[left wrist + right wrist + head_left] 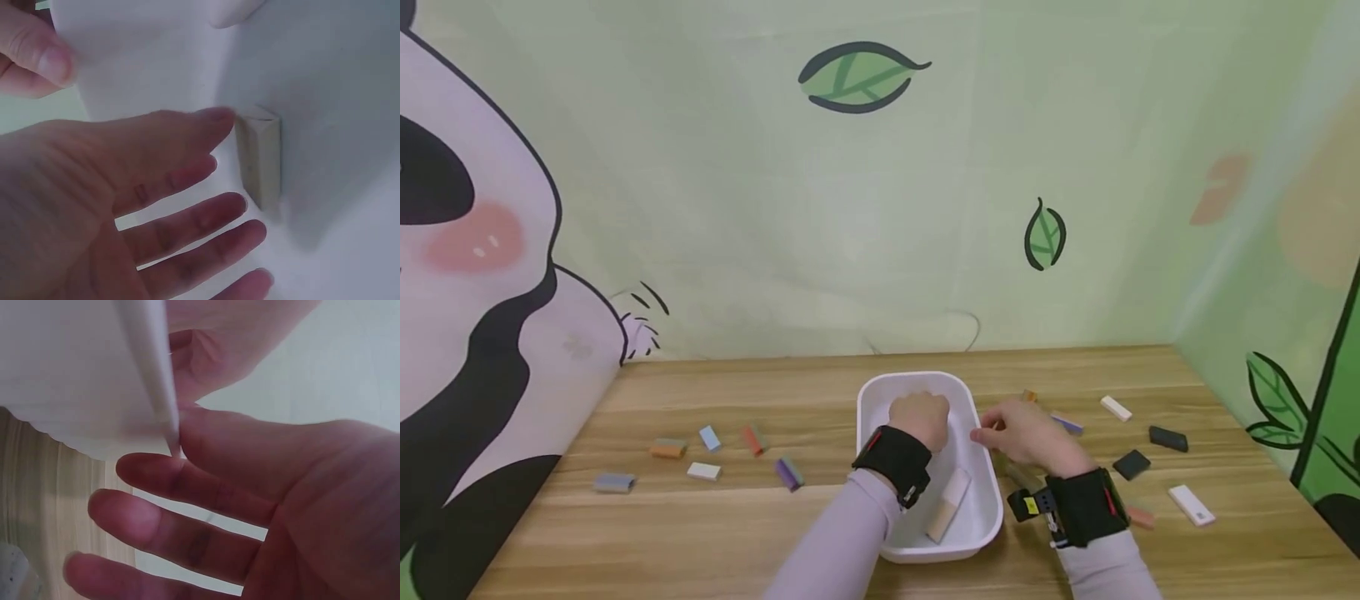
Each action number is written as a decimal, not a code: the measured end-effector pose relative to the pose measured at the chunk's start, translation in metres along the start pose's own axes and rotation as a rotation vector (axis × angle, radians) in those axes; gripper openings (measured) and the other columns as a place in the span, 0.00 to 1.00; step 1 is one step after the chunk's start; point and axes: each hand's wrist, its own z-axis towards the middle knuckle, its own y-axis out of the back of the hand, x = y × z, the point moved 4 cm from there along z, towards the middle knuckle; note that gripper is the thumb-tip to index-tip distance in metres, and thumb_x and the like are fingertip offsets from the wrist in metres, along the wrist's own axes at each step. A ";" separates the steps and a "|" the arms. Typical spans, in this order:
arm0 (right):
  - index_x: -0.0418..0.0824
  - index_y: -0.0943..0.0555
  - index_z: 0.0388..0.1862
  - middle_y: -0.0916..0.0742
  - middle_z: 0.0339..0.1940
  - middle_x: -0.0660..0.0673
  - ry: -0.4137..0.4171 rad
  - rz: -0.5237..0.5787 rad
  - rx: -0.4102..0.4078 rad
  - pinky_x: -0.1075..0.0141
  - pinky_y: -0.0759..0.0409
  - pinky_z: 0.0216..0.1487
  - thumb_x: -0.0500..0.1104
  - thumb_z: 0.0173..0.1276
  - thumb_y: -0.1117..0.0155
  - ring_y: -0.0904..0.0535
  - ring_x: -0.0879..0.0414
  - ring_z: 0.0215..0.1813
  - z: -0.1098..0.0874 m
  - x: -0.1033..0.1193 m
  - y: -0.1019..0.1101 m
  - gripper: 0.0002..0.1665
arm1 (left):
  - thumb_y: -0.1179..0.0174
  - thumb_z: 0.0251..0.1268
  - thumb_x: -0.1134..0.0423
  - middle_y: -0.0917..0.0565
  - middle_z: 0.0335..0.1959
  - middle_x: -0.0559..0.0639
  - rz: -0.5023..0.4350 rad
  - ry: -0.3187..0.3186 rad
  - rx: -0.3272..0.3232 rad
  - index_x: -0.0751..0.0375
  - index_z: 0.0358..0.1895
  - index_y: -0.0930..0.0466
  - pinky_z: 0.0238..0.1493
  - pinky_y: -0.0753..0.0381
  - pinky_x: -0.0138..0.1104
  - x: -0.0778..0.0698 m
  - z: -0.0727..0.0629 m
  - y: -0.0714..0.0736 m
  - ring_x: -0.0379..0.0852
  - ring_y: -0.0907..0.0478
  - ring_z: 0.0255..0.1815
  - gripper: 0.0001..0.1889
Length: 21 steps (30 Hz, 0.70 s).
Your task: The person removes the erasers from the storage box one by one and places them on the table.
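A white plastic bin (987, 500) stands on the table. Inside it, my left hand (920, 419) reaches toward the far end with its fingers spread. In the left wrist view, the thumb tip meets or nearly meets the top corner of a small cream block (265, 159), and the other fingertips lie beside it. The head view hides that block behind the hand. My right hand (1026, 433) pinches the bin's right rim (147, 356) between thumb and index finger, its other fingers extended outside. Nearer the front of the bin lies a pinkish-white and tan piece (949, 504).
Left of the bin lie several small blocks, among them an orange one (667, 448), a purple one (789, 474) and a white one (703, 471). To the right are black blocks (1168, 438) and white blocks (1191, 505). A printed cloth backdrop (737, 208) closes off the far side.
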 end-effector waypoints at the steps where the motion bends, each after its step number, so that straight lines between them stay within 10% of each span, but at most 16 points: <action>1: 0.43 0.17 0.29 0.20 0.22 0.48 0.002 -0.002 -0.001 0.65 0.33 0.25 0.45 0.71 0.38 0.30 0.58 0.22 0.001 0.000 0.000 0.11 | 0.36 0.60 0.65 0.16 0.33 0.50 -0.003 0.004 -0.003 0.56 0.35 0.17 0.37 0.21 0.44 0.001 0.000 -0.001 0.48 0.19 0.37 0.02; 21: 0.43 0.20 0.24 0.24 0.19 0.51 0.016 -0.005 -0.012 0.65 0.35 0.24 0.44 0.70 0.38 0.32 0.59 0.21 0.000 0.002 -0.002 0.14 | 0.35 0.51 0.70 0.21 0.25 0.51 -0.117 -0.081 -0.015 0.62 0.32 0.20 0.26 0.28 0.35 0.008 -0.005 -0.006 0.45 0.26 0.26 0.05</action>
